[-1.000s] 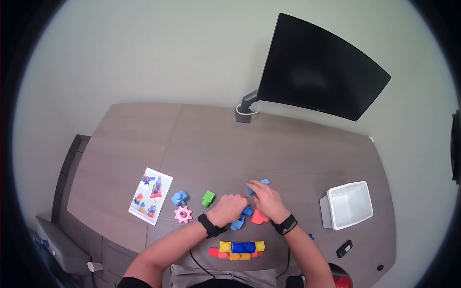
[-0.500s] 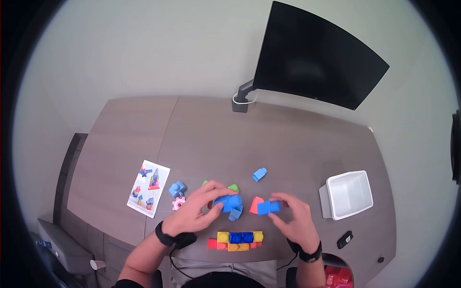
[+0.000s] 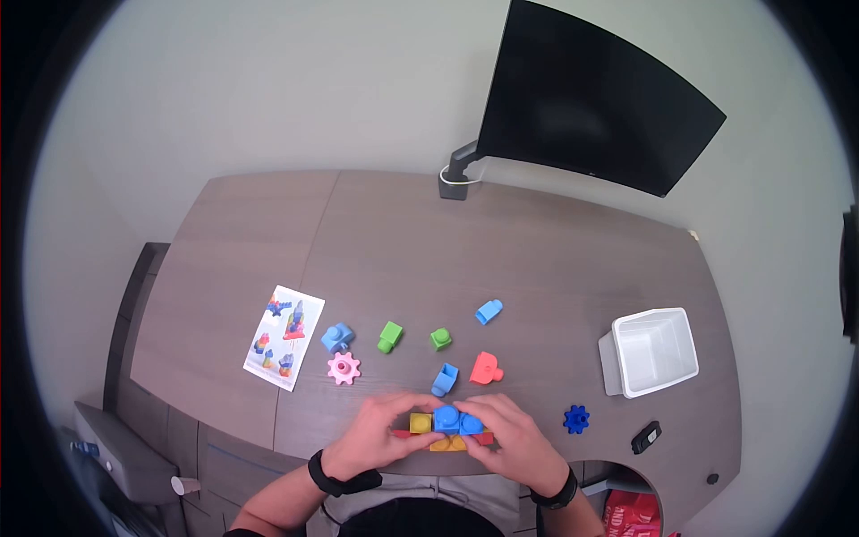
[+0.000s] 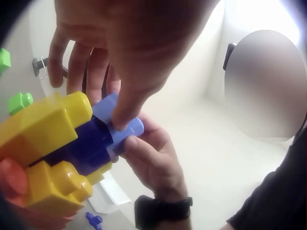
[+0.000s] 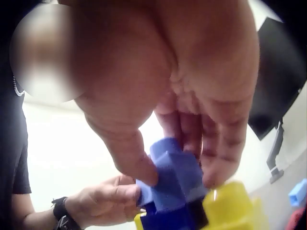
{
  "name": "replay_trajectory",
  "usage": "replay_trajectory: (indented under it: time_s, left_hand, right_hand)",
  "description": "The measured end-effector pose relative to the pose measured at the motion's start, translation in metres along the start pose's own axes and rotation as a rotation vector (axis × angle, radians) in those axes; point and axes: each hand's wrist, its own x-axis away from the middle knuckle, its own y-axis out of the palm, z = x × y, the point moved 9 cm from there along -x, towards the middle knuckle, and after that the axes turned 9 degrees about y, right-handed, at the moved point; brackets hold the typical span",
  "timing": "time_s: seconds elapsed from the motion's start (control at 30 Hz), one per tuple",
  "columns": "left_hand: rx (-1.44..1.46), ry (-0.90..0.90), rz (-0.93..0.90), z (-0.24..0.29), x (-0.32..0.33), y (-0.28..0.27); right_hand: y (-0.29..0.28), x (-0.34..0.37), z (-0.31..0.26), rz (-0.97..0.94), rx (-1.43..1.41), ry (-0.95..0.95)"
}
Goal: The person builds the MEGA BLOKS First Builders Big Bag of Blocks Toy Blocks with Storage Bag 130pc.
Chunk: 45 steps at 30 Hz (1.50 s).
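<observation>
Close to the near table edge, my left hand (image 3: pixel 380 431) and right hand (image 3: pixel 514 438) meet over a built row of toy blocks. A larger light-blue block (image 3: pixel 446 418) sits on the dark-blue blocks (image 4: pixel 86 143) of the row, and my left thumb and fingers hold it. Right beside it, my right thumb and fingers pinch a smaller light-blue block (image 5: pixel 175 177), also over dark blue. Yellow blocks (image 3: pixel 420 423) flank them on top; orange-yellow blocks (image 3: pixel 447 444) and red ends show below. My fingers hide part of the row.
Loose pieces lie beyond my hands: two green blocks (image 3: pixel 390 336), several light-blue ones (image 3: pixel 489 311), a red block (image 3: pixel 486 368) and a pink gear (image 3: pixel 344 368). A picture sheet (image 3: pixel 284 338) is left; a dark-blue gear (image 3: pixel 576 419), white bin (image 3: pixel 658 353) and black device (image 3: pixel 646 437) are right.
Both hands, each holding a light-blue block, have come from among the loose pieces back to the built row. The blocks now rest side by side on top of it.
</observation>
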Motion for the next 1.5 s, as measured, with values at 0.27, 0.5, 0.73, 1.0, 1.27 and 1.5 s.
replay_trajectory:
  time_s: [0.27,0.5,0.73,1.0,1.27,1.5]
  left_hand:
    - [-0.144,0.044,-0.058,0.002,0.005,0.015]
    - [-0.185,0.011,-0.119,-0.010,0.010,0.026]
    - [-0.159,0.039,-0.006,-0.002,-0.003,-0.019]
    - [-0.227,-0.233,0.115,-0.064,0.006,-0.074]
    - [-0.249,0.009,-0.327,-0.084,-0.041,0.003]
    - [-0.416,0.174,-0.616,-0.126,-0.054,0.073]
  right_hand:
    - [-0.002,0.003,0.004,-0.011,0.003,-0.012]
    - [0.001,0.004,0.004,-0.006,0.011,-0.029]
    - [-0.031,-0.010,0.019,-0.026,-0.050,0.049]
    - [-0.057,-0.072,0.161,0.084,0.079,0.364]
    - [0.009,-0.128,0.193,0.069,0.523,0.084]
    - [0.005,-0.120,0.208,0.023,0.747,0.301]
